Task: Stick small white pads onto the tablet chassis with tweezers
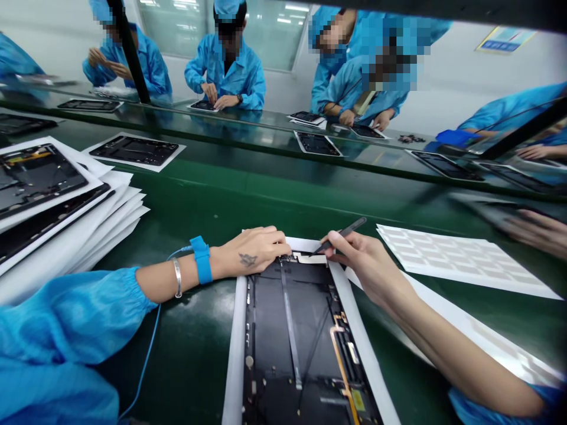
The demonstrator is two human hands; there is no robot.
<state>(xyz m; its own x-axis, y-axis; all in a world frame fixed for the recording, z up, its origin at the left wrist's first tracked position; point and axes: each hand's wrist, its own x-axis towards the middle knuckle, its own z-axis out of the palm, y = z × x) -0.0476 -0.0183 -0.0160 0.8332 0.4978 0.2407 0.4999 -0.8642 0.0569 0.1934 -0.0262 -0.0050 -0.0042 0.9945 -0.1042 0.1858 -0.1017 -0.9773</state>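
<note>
On the green desk (199,200), straight ahead of my camera, the black panel (270,307) lies flat on a white sheet (233,354), its far end between the two hands. My right grip (361,260) is clamped on the dark tweezers (349,229), which slant down toward a pale strip (312,258) along the panel's far edge. From where I sit I can't tell whether their points touch the strip or hover just over it, nor whether they pinch anything.

My left grip (254,251) reaches across to that same edge, fingers bent and down just beside the strip. Whether they pinch some small part or only press, I can't tell; the hand hides it.

I judge the step in hand to be fine work at this edge: left side bracing, right side placing or adjusting the strip. The next move, to my mind, calls for a small, level nudge from the tweezers, with the left fingers bearing lightly so the panel doesn't slide on its paper. I'd be wary of the grey ribbon (290,330) running down the panel from near those fingers; a careless sweep could snag it.
</note>
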